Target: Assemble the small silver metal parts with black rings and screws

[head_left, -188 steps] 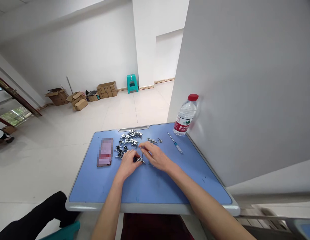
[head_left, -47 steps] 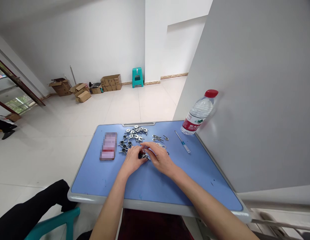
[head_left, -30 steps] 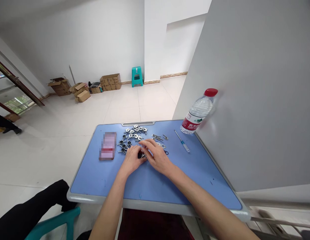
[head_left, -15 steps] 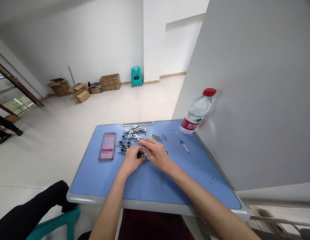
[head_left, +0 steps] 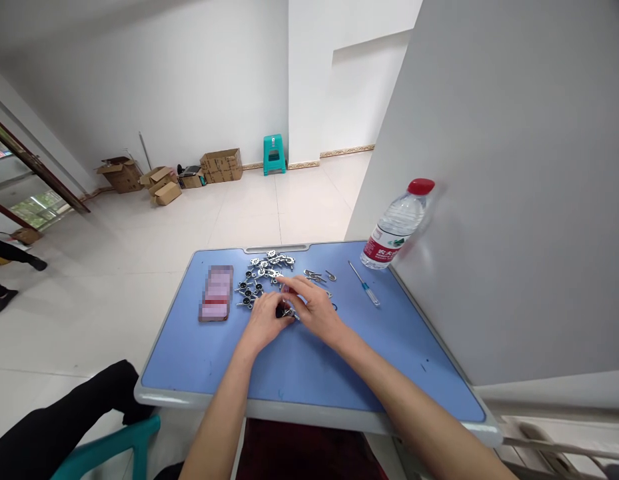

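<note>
The left hand (head_left: 264, 317) grips a small black-and-metal part (head_left: 290, 313) low against the blue table (head_left: 339, 373), thumb and fingers closed around its near side; the right hand (head_left: 313, 309) pinches what looks like a small screwdriver with a clear, pinkish handle (head_left: 286, 291), held roughly upright over that part, though the tip is too small and too covered to make out; the step in hand would seem to be driving a fastener into the part; the next move calls for the left grip to stay firm so the part does not twist, while the right fingertips turn the handle with the shaft kept straight; a tilted shaft could slip off; just beyond the left hand lie several similar parts with black round centres (head_left: 246, 292), and beyond both hands a heap of metal pieces (head_left: 273, 261); ahead of the right hand are flat hook-shaped pieces (head_left: 315, 275), with a second screwdriver (head_left: 364, 285) lying to its right, apart from either hand.
</note>
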{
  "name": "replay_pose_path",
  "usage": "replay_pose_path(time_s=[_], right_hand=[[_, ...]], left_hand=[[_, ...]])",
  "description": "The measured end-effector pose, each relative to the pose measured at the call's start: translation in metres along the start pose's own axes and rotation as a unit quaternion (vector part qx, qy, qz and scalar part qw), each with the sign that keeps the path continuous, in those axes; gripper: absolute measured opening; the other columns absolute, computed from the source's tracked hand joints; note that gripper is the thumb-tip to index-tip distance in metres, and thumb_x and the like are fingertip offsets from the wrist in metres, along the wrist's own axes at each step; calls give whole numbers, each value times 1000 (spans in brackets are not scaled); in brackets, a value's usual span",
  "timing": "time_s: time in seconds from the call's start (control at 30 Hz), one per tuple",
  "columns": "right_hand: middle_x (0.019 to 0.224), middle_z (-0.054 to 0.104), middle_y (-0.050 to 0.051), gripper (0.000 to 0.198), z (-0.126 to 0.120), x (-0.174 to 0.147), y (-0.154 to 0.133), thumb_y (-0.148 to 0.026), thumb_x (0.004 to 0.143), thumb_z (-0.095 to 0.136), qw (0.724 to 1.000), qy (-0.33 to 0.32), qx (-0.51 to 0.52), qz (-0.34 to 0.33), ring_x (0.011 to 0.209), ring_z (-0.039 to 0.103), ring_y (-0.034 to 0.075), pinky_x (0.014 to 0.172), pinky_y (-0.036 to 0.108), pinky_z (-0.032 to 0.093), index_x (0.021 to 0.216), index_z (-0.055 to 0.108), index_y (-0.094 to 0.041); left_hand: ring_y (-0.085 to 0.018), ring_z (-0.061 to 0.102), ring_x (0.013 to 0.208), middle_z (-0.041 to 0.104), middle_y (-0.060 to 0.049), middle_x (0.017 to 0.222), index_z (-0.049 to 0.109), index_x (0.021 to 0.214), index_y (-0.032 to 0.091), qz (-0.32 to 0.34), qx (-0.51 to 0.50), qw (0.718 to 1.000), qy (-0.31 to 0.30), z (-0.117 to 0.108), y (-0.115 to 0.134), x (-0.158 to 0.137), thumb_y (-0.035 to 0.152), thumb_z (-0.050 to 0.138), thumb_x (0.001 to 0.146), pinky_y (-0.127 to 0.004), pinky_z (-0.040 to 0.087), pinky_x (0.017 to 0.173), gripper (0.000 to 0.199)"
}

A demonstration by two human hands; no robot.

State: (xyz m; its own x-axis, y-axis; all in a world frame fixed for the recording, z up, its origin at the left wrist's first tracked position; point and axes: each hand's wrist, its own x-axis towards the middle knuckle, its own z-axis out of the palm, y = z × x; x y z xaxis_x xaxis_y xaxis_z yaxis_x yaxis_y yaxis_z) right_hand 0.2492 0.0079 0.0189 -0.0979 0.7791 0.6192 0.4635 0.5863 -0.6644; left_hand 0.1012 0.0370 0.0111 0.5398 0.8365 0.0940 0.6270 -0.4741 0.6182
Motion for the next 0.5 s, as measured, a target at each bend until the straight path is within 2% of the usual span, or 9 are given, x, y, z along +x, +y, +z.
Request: replay_pose_path(time_s=[0.1, 0.2, 0.3, 0.5], right_hand=[[96, 66, 5, 36, -3, 0, -2, -15, 95, 41, 999, -15, 28, 14, 84, 63, 17, 77, 34, 54, 127, 53, -26], [100, 63, 7, 28, -2, -1, -4, -17, 93, 46, 1000, -7, -5, 1, 86, 62, 18, 79, 35, 53, 117, 59, -24], [97, 60, 7, 26, -1, 0, -3, -17, 93, 47, 1000, 7, -10, 3, 81, 60, 17, 74, 33, 53, 112, 63, -24], [98, 63, 6, 38, -4, 0, -4, -14, 95, 40, 999, -23, 25, 1, 87, 61, 17, 78, 34, 53, 126, 58, -27]], left_hand=[[-23, 57, 92, 65, -2, 91, 60, 94, 20, -3, -2, 1000, -6, 0, 0, 0, 21, 65, 79, -38, 42, 87, 15], [-23, 58, 93, 65, -3, 94, 60, 92, 20, -2, 5, 1000, 2, 1, -1, 0, 19, 64, 80, -39, 42, 90, 13], [-24, 57, 93, 65, -3, 94, 60, 88, 20, 2, 5, 1000, 3, 2, -2, 0, 19, 64, 79, -38, 43, 86, 10], [-22, 57, 90, 64, -2, 91, 59, 89, 19, 1, -2, 1000, -2, 1, -2, 0, 21, 65, 79, -37, 42, 85, 12]])
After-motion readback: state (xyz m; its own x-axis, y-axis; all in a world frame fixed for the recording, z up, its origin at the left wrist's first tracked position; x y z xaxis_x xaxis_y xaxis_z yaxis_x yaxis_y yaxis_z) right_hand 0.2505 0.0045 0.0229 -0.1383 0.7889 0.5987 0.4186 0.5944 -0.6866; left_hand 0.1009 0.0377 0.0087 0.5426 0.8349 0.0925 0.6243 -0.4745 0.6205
